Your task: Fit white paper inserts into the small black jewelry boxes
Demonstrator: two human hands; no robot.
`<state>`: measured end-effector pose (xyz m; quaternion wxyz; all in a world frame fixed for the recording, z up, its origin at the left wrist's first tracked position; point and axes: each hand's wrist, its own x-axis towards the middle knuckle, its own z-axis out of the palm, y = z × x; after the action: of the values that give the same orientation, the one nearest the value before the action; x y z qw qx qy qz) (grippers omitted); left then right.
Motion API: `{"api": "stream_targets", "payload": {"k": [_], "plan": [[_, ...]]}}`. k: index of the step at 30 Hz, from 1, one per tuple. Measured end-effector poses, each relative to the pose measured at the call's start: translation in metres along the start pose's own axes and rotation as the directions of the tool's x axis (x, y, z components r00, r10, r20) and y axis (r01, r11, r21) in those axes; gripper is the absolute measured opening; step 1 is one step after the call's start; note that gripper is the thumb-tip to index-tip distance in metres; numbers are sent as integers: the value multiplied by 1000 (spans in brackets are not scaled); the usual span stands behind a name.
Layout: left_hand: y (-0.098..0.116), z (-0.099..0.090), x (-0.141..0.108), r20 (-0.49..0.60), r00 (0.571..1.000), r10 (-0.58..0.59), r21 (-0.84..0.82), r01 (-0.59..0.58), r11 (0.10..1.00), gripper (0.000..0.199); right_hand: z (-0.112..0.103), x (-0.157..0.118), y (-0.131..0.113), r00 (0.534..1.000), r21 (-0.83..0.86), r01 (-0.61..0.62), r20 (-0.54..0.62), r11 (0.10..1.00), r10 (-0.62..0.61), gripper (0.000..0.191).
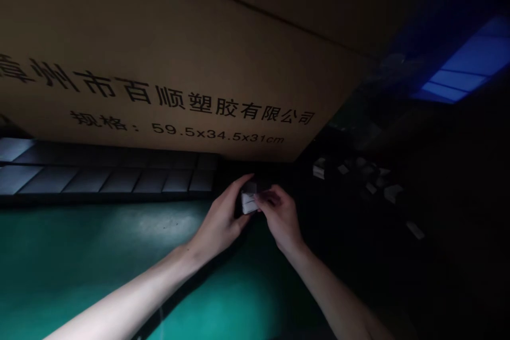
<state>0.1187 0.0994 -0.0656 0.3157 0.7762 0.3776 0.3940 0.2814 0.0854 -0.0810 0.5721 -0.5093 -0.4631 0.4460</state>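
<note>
Worktop (79,265): green, dimly lit, carton (191,37) behind
Left hand (222,218): fingers grasping a white piece (248,205)
Right hand (283,218): fingers pinching its right edge
White piece: between both hands, before the carton

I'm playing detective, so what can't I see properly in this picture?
In the head view:
Small white thing: partly hidden by the left hand and right hand.
Cardboard box: cut off by the left and top edges.
Pale bits at right: too small and dim to name.
</note>
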Motion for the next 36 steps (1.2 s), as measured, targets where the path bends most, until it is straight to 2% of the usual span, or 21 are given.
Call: {"api": "stream_targets", "payload": {"k": [3, 5, 8, 10, 14, 17, 22, 25, 27, 29, 31, 36], "plan": [[2, -1, 2, 11, 999, -38, -96, 39, 995, 63, 2, 0, 0, 999, -59, 53, -8, 997, -53, 27], [3, -2, 4, 33, 998, -62, -218, 68, 974, 68, 3, 0, 0, 997, -67, 77, -9, 995, -78, 26], [5, -3, 7, 121, 985, -121, -430, 162, 888, 78, 1, 2, 1, 994, -70, 104, -21, 992, -106, 23], [7, -5, 9, 153, 974, -169, -487, 223, 844, 72, -1, 3, 2, 994, -54, 109, -2, 993, -109, 21], [10, -8, 11, 162, 948, -275, -518, 319, 793, 56, -4, 5, 0, 996, -10, 78, 41, 997, -77, 22], [10, -9, 12, 184, 923, -337, -543, 382, 748, 56, -3, 4, -1, 995, -10, 92, 37, 996, -91, 22], [8, -7, 13, 114, 912, -394, -578, 383, 720, 62, 3, 3, 0, 991, 31, 131, -5, 991, -131, 27], [5, -6, 14, 36, 898, -438, -639, 357, 681, 63, 6, 5, 1, 999, 75, 41, 19, 996, -42, 35], [4, -6, 15, 8, 894, -448, -669, 338, 662, 62, 5, 6, 1, 994, 112, -54, 99, 992, 43, 43], [3, -6, 15, -3, 893, -449, -665, 334, 668, 59, 4, 8, 2, 977, 137, -126, 191, 983, 99, 51], [5, -8, 15, -14, 893, -449, -623, 344, 703, 60, 2, 8, 3, 962, 137, -145, 251, 980, 107, 57], [12, -13, 17, 51, 903, -426, -503, 392, 770, 75, 3, 5, 5, 975, 13, -16, 223, 1000, 13, 44]]}}
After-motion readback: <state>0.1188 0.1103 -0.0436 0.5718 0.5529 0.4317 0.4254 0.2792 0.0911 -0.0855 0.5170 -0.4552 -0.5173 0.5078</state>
